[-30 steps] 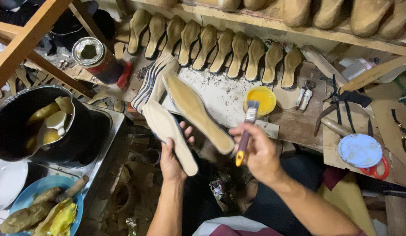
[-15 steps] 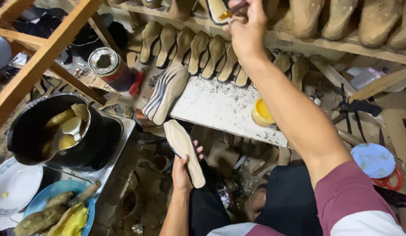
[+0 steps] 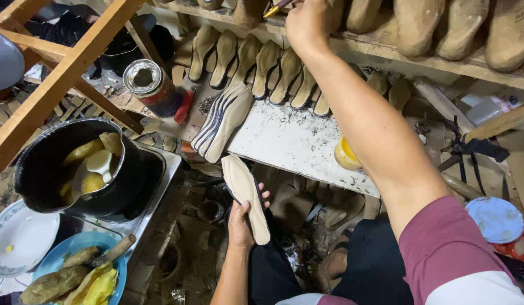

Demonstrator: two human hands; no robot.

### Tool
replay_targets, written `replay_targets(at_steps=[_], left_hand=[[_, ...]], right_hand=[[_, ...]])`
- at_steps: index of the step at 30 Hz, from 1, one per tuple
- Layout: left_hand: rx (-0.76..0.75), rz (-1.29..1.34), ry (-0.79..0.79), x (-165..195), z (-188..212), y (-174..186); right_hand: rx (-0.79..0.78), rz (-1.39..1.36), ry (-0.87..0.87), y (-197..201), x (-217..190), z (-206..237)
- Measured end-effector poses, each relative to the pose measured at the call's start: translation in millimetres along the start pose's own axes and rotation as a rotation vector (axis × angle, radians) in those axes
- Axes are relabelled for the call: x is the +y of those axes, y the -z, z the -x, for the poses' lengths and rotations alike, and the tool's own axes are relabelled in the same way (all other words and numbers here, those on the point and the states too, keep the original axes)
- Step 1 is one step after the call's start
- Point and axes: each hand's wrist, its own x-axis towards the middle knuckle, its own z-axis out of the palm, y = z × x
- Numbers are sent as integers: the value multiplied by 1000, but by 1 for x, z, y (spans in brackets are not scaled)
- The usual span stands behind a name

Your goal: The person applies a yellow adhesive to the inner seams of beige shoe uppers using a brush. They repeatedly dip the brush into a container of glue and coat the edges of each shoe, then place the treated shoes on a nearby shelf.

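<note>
Here the left hand (image 3: 239, 223) is closed around a pale insole (image 3: 245, 197) held low, near the bench (image 3: 290, 141); the right hand (image 3: 307, 22), clamped on a brush (image 3: 276, 7), reaches the far shelf (image 3: 442, 59).

Beige insole (image 3: 246, 197), flat, face-up, held low, brush (image 3: 276, 7) raised at shelf

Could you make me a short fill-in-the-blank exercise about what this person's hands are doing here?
1. The left hand holds one pale shoe ____.
2. The right hand reaches up to the wooden ____ above the bench.
3. The black pot has a white ____ resting in it.
4. A small ____ cup sits on the white board.

Missing words: insole; shelf; spoon; yellow
</note>
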Motion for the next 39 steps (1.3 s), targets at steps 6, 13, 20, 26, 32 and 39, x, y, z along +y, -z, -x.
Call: replay_targets(at_steps=[6,13,20,26,32,39], left_hand=[[-4,1,8,0,0,-2],[3,18,-6,0,0,0],[63,-79,-12,10,7,-10],[-14,-93,73,15,16,-9],[-88,-193,162,-2,37,-35],[-193,-106,264,-15,50,-58]], right_hand=[[-66,177,124,8,2,5],[-116,-72,296,59,-40,26],[-511,-379,310,194,-76,131],[-477,-153,28,281,-35,169],[-494,-29,-300,303,8,183],[-509,110,3,290,21,182]])
